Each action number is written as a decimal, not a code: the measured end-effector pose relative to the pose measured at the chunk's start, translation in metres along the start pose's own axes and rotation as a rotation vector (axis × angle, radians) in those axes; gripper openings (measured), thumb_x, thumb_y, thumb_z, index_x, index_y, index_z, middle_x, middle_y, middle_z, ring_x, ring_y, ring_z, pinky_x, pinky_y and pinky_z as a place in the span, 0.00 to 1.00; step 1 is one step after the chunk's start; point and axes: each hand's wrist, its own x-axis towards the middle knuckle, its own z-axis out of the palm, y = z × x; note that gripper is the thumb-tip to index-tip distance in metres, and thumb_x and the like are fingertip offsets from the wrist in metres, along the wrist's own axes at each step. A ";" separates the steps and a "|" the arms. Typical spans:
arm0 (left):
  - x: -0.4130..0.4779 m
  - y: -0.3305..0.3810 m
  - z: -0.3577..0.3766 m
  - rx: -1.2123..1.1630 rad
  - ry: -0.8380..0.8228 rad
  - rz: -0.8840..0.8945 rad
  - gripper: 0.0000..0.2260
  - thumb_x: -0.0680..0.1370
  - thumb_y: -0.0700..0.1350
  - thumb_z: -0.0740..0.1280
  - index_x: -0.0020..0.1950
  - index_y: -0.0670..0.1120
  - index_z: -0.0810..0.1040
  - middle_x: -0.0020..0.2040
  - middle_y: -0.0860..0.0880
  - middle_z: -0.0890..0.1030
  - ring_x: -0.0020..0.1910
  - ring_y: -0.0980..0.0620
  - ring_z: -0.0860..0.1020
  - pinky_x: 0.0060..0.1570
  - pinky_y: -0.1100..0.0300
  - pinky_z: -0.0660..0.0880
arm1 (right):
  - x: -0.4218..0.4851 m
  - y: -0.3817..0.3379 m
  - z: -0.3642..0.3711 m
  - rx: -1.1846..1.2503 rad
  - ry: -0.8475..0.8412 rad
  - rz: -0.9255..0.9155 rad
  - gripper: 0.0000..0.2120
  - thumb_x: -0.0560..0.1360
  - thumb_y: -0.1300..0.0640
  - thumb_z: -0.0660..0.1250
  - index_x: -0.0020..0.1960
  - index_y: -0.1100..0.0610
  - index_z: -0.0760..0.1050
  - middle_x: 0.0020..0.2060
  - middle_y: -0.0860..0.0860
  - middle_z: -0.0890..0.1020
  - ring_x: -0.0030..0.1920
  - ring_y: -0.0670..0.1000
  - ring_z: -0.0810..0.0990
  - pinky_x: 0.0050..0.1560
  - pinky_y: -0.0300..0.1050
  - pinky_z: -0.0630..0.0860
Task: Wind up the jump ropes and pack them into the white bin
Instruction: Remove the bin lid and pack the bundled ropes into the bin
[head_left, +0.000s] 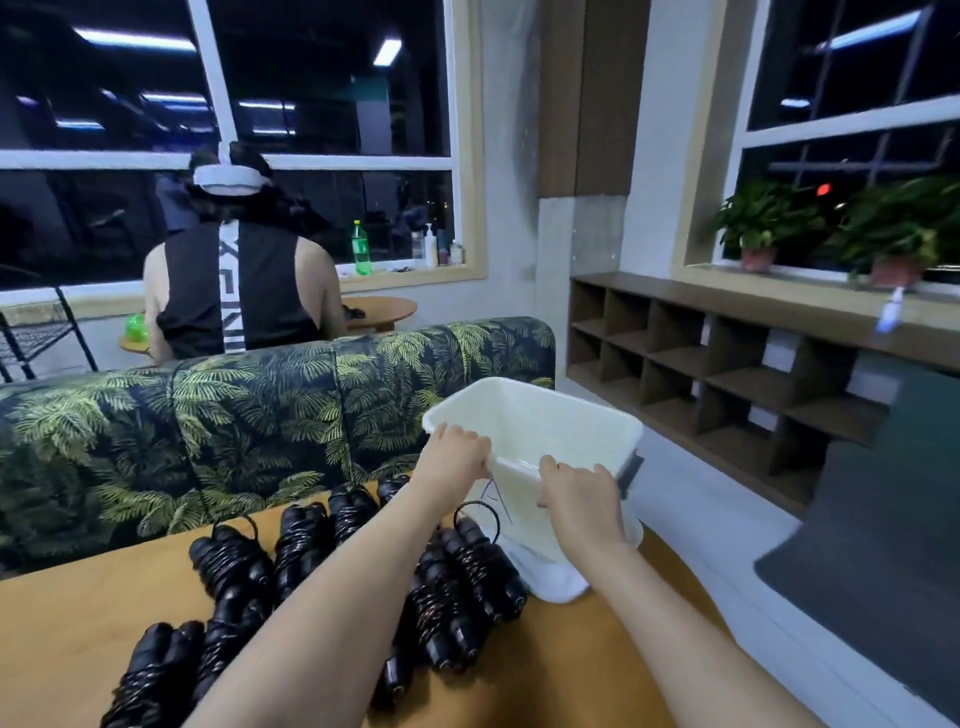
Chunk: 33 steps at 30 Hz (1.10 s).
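Both hands grip the near rim of the white bin (540, 415), the left hand (457, 449) and right hand (579, 491) each with fingers curled tight over the edge. The bin is raised above the far right corner of the wooden table (72, 618), tipped so its mouth faces up and toward the camera, long axis running left to right. Wound black jump ropes (467, 582) lie bundled in rows on the table just beside it, handles mostly pointing toward the near right.
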 end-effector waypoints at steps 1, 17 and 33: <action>0.002 0.000 -0.003 0.024 0.054 0.020 0.11 0.78 0.52 0.64 0.53 0.46 0.76 0.51 0.47 0.80 0.55 0.45 0.74 0.60 0.54 0.63 | -0.001 0.001 0.001 0.042 0.035 -0.003 0.14 0.69 0.63 0.75 0.43 0.54 0.70 0.34 0.50 0.83 0.36 0.54 0.82 0.48 0.51 0.74; -0.295 -0.035 -0.117 0.153 0.524 -0.152 0.13 0.65 0.49 0.79 0.36 0.47 0.77 0.28 0.52 0.77 0.29 0.47 0.76 0.27 0.59 0.69 | -0.086 -0.119 -0.112 0.163 0.514 -0.423 0.15 0.65 0.56 0.79 0.43 0.57 0.74 0.35 0.51 0.79 0.40 0.55 0.76 0.54 0.53 0.75; -0.541 -0.111 -0.093 0.375 0.173 -0.558 0.17 0.57 0.48 0.83 0.31 0.47 0.75 0.25 0.51 0.74 0.26 0.49 0.74 0.25 0.63 0.61 | -0.177 -0.378 -0.087 0.360 0.166 -0.915 0.16 0.61 0.59 0.81 0.44 0.53 0.77 0.36 0.48 0.81 0.39 0.53 0.80 0.55 0.52 0.76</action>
